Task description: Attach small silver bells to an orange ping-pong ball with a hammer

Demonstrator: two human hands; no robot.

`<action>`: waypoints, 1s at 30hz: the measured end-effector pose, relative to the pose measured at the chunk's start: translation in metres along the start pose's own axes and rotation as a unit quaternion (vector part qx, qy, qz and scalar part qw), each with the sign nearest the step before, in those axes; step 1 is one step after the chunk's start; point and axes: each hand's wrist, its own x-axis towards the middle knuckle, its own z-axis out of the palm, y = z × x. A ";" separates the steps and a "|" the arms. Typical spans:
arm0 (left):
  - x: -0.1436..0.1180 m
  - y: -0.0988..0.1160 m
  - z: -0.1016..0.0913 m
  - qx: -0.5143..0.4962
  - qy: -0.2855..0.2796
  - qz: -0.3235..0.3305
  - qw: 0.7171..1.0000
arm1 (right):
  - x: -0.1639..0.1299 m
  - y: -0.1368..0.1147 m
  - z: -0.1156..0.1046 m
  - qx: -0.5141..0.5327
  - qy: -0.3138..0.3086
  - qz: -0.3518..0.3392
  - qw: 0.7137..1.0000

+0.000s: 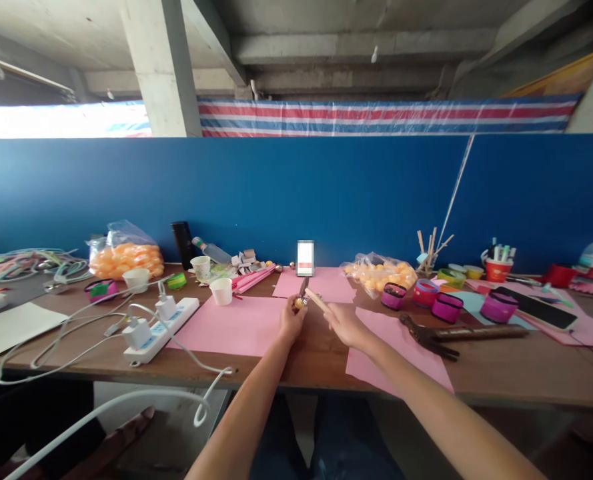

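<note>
Gripping small orange ball, left hand; right hand holds stick angled up-left.

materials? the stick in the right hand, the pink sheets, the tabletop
Thin pale stick in the right hand: likely bare wood, matte tan. Flat pink sheets: probably paper or thin card, matte, lying flat with crisp edges. Long brown tabletop: looks like wood or laminate, slight sheen; grain too blurred to tell.

Matt pink paper sheets lie on a smooth brown wooden table beside a glossy white plastic power strip.
</note>
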 end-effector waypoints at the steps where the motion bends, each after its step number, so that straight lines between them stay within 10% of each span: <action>1: 0.000 0.000 0.000 -0.002 0.006 -0.003 1.000 | 0.000 0.000 0.000 -0.001 0.009 -0.004 1.000; 30: 0.000 -0.003 0.000 0.051 -0.008 0.013 0.999 | -0.001 0.000 -0.003 0.002 -0.014 0.010 1.000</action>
